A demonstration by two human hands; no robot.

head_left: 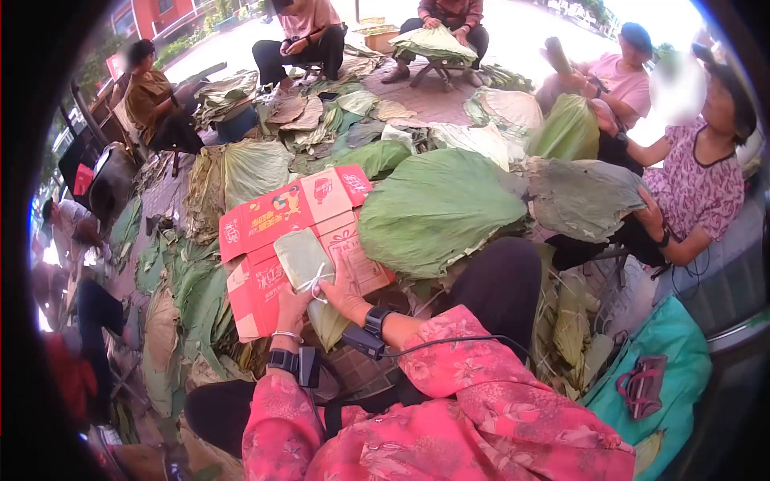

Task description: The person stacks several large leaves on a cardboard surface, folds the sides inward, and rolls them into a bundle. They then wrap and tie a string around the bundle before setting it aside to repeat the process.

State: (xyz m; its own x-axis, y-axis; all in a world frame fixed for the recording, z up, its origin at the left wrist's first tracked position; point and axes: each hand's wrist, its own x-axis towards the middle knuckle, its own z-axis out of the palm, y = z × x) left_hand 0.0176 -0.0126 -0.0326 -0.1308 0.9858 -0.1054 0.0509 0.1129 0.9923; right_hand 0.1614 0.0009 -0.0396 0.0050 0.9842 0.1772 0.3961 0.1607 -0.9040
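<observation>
A flat, pale-green folded leaf packet (298, 255) is in front of me, with a white string (316, 280) tied around its near end. My left hand (293, 311) is closed on the packet's lower edge, near the knot. At the packet's right side, my right hand (346, 293) has its fingers at the string and appears to pinch it. Beneath the packet lies a flattened red carton (265, 215). Part of another pale-green leaf piece (327, 324) shows below my hands. A large green leaf (441, 210) spreads to the right of the carton.
Piles of dried leaves (188, 301) cover the ground on the left. At right, a person in a patterned top (696, 172) holds a greyish leaf (589, 200). Several other people sit around with leaves. A teal bag (662, 373) lies at lower right.
</observation>
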